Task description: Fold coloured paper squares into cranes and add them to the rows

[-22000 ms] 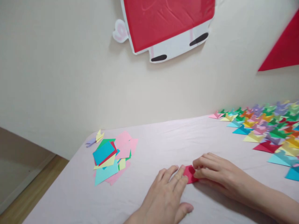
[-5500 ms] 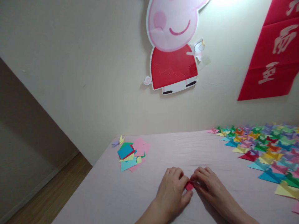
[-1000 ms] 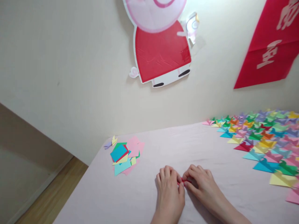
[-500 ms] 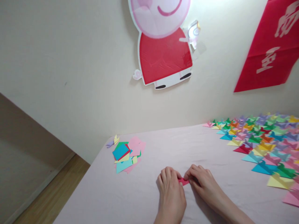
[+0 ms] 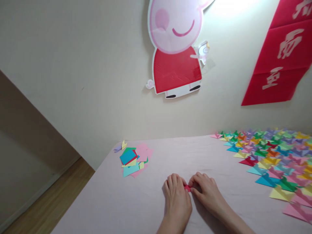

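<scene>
In the head view, the red paper is near you, right of the middle of the pale cloth, between the fingertips of your two hands. Your left hand lies back up, fingers curled in, with forefinger and thumb closed on the paper's left side. Your right hand has thumb and forefinger drawn together on its right side, the other fingers bent loosely.

The risk, as I judge it, is a crooked crease: so little paper lies between your fingers that uneven pressure from one side could skew it. Pulling your hands apart could tear it, and your own fingers hide the edges you would line up.

Only a small piece shows. That piece runs roughly left to right, dipping a little nearer you at its right end; the whole paper's long axis, and which way any tip points, I cannot tell.

Far left of your hands lies the pile of loose sheets; rows of folded shapes fill the right side, well apart from your fingers.
</scene>
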Demonstrator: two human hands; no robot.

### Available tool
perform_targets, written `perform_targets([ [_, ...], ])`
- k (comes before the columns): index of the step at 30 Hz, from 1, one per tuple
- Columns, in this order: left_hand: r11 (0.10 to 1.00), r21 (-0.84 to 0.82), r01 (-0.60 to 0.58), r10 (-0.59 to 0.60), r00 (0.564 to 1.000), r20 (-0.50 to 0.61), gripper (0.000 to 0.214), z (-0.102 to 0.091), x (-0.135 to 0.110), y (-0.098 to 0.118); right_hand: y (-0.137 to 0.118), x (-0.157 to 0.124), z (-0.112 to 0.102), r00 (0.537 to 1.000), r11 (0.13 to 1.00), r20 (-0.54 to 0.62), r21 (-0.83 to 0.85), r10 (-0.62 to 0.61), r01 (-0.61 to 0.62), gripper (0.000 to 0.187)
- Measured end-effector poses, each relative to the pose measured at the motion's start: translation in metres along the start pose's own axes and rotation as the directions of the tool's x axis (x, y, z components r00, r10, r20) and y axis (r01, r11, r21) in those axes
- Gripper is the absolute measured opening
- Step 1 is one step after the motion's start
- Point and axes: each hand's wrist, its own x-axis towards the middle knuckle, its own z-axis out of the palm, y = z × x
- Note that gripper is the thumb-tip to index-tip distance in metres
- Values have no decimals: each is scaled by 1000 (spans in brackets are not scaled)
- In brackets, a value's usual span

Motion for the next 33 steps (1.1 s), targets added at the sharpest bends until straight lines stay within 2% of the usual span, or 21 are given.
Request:
perform_targets([
  [5, 1000, -23, -9, 9, 1000, 15, 41, -4, -1, -1, 5, 0, -1, 999, 999, -26, 29, -38, 39, 22],
  [12, 993, -112, -29, 26, 999, -26, 43, -5, -3, -6, 7, 0, 4, 997, 998, -70, 45, -45, 49, 20],
  [18, 976, -148, -160, 160, 987, -11, 28, -15, 1, -19, 5, -5, 1, 991, 992, -79, 59, -105, 110, 17],
  [23, 957, -219, -189, 190, 982, -18, 21, -15, 12, -29, 2, -5, -2, 976, 969, -79, 122, -205, 214, 11],
  [28, 936, -278, -216, 209, 976, -55, 21, -17, 18, -28, 6, 1, 3, 977, 968, -153, 177, -150, 176, 15],
  [33, 911, -347, -224, 208, 975, -81, 12, -17, 27, -22, 5, 2, 0, 983, 946, -163, 296, -89, 135, 23],
])
